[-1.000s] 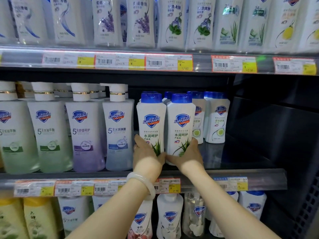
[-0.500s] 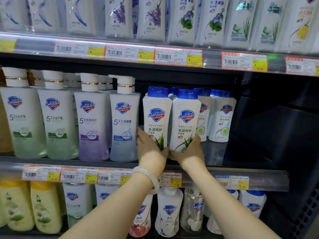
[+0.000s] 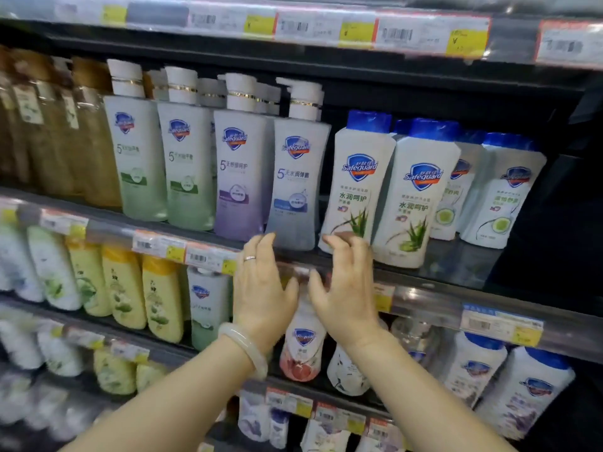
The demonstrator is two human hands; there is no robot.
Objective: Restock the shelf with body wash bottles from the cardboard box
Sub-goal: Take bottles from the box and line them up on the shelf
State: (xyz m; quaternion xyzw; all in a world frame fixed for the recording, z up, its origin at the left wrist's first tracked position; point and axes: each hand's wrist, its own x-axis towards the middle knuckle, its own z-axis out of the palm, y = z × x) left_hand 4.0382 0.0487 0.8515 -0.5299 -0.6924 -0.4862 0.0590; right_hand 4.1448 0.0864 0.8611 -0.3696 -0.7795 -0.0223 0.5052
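Two white Safeguard body wash bottles with blue caps and aloe pictures stand side by side at the front of the middle shelf [image 3: 456, 265]: the left bottle [image 3: 357, 177] and the right bottle [image 3: 419, 197]. My left hand [image 3: 261, 288], with a ring and a pale bangle, hovers just below the shelf edge, fingers spread, holding nothing. My right hand [image 3: 346, 285] is beside it, fingers apart, its fingertips near the base of the left aloe bottle. The cardboard box is out of view.
Tall pump bottles [image 3: 297, 177] stand left of the aloe bottles; cucumber-label bottles [image 3: 502, 194] stand behind on the right, with dark bare shelf beyond them. Price-tag rails [image 3: 499, 324] run along each shelf edge. Lower shelves hold yellow bottles [image 3: 124, 288] and more white ones.
Both hands have let go of the two aloe bottles and dropped back below the shelf edge with fingers spread. The camera has tilted down and to the left.
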